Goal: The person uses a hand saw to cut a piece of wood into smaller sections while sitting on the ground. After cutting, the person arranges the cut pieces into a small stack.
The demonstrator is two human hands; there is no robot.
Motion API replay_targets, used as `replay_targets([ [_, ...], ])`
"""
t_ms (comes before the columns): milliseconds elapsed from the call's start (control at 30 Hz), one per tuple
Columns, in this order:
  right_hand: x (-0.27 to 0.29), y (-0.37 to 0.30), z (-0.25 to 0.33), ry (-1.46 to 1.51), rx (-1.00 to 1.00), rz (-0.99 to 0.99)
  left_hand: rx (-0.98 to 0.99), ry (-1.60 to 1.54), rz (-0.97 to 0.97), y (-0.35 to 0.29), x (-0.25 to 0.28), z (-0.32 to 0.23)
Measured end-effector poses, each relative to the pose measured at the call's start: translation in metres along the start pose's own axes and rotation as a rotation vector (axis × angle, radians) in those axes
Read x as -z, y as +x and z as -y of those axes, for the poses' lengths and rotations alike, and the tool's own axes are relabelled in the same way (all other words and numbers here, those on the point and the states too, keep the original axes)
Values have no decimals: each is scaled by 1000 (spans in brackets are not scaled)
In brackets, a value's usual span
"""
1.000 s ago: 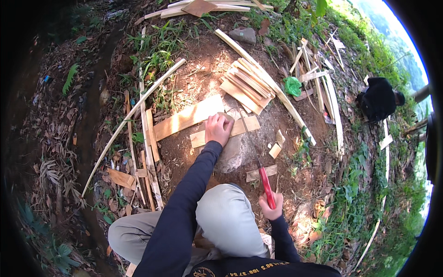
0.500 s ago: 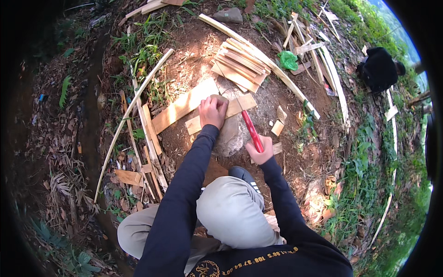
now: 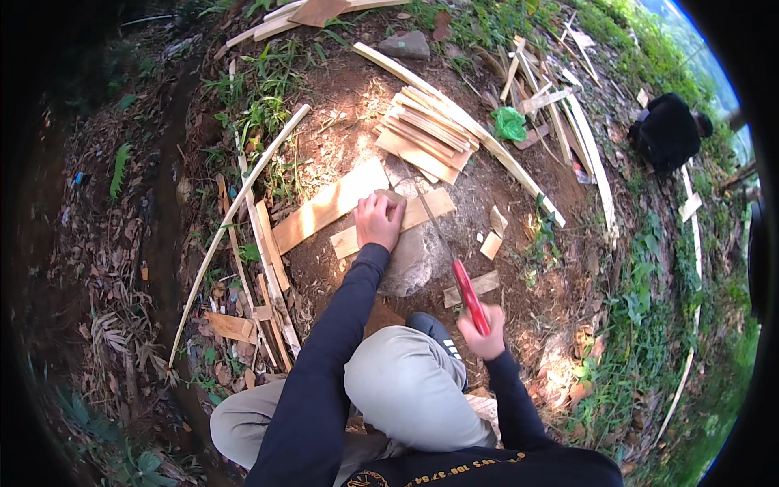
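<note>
Centre frame: one board (image 3: 412, 214) under left hand (image 3: 379, 221), fingers bent, grip unclear. Lower right of centre: right hand (image 3: 483, 333) wraps one red-handled saw (image 3: 469, 296).

Left fingers (image 3: 383, 204) rest on a narrow board (image 3: 413, 213) over a rock (image 3: 414, 264); nearer and to their right, the right fingers (image 3: 492, 316) grip a red-handled saw (image 3: 464, 286) that crosses the board. Stacked slats (image 3: 426, 134) lie beyond both.

We see a red saw handle (image 3: 470, 295), a pale tan plank (image 3: 412, 214), a grey stone (image 3: 412, 264), a green bag (image 3: 510, 124), navy-black sleeves (image 3: 345, 304), light grey trousers (image 3: 402, 385) and a dark shoe (image 3: 430, 328) with white stripes.
</note>
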State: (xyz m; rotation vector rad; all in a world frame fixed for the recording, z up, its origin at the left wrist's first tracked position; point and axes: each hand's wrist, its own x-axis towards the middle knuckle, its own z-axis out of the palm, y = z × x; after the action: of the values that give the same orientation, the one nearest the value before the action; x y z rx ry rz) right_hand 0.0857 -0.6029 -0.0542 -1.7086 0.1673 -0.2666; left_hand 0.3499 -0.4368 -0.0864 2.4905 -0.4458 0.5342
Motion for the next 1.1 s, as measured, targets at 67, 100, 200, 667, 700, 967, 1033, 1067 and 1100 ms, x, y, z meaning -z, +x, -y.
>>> replay_targets([
  [67, -29, 44, -17, -42, 133, -141, 32, -21, 89, -15, -6, -2],
  [100, -27, 29, -18, -43, 49, -89, 45, -12, 94, -17, -3, -1],
  [200, -2, -18, 12, -55, -42, 66, 86, -4, 107, -18, 4, 10],
  [667, -3, -14, 11, -3, -109, 22, -12, 0, 34, -17, -6, 6],
  [700, -13, 19, 0, -27, -41, 25, -9, 0, 32, -20, -9, 1],
  [967, 12, -27, 6, 12, 9, 34, -17, -21, -6, -13, -2, -3],
  [1033, -21, 34, -8, 1, -62, 3, 20, -38, 46, -16, -4, -6],
  [1067, -29, 39, 0, -23, -36, 2, 52, -42, 38, -18, -4, 3],
  [1100, -36, 48, 9, -37, 11, -9, 48, -34, 48, -20, -2, 7],
])
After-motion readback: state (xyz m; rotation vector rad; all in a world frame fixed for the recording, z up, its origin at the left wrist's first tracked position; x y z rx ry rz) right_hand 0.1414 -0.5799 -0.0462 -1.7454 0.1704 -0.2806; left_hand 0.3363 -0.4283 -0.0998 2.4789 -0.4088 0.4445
